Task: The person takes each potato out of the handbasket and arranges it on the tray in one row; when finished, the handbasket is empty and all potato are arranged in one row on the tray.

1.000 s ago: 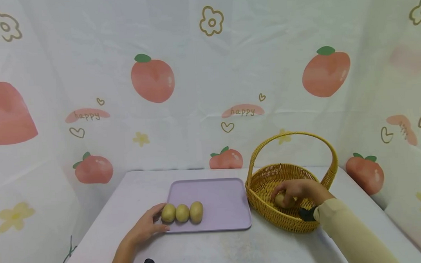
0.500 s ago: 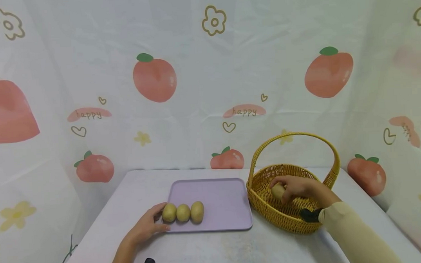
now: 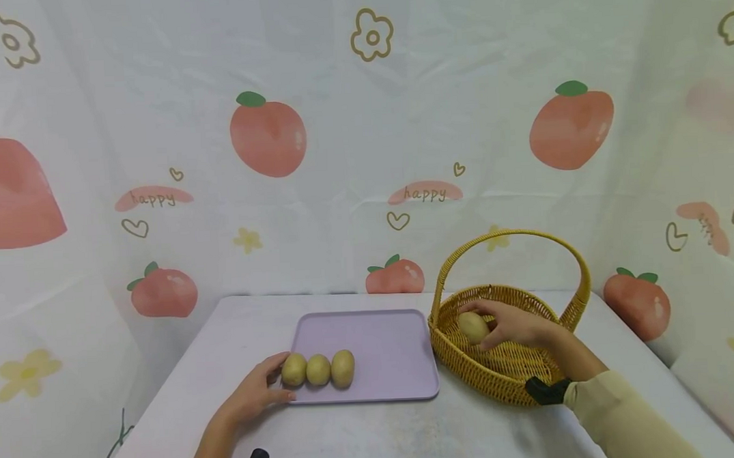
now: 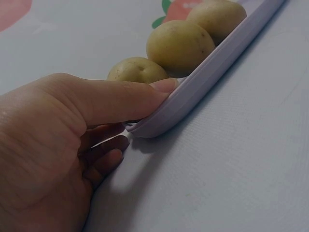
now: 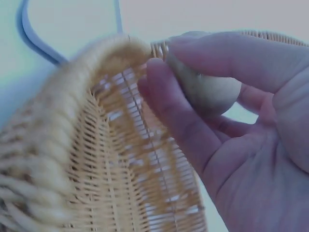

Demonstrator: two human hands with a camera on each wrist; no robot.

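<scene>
My right hand (image 3: pixel 500 324) grips a small yellow potato (image 3: pixel 472 327) and holds it over the left part of the woven yellow basket (image 3: pixel 471 368). The right wrist view shows the potato (image 5: pixel 207 89) between thumb and fingers of this hand (image 5: pixel 178 63), just inside the basket wall (image 5: pixel 111 145). My left hand (image 3: pixel 254 398) holds the front-left corner of the lilac tray (image 3: pixel 378 338); its thumb lies on the rim (image 4: pixel 217 58) and its fingers curl beside the corner. Three potatoes (image 3: pixel 318 370) lie in a row on the tray, close to the left hand (image 4: pixel 140 116).
The tray and basket stand side by side on a white table (image 3: pixel 364 441). The basket's tall arched handle (image 3: pixel 509 235) spans over my right hand. A fruit-printed cloth hangs behind and at both sides. The right half of the tray is bare.
My right hand has lifted the potato from the basket's floor and carried it up and to the left. The left hand and the three potatoes have stayed put.
</scene>
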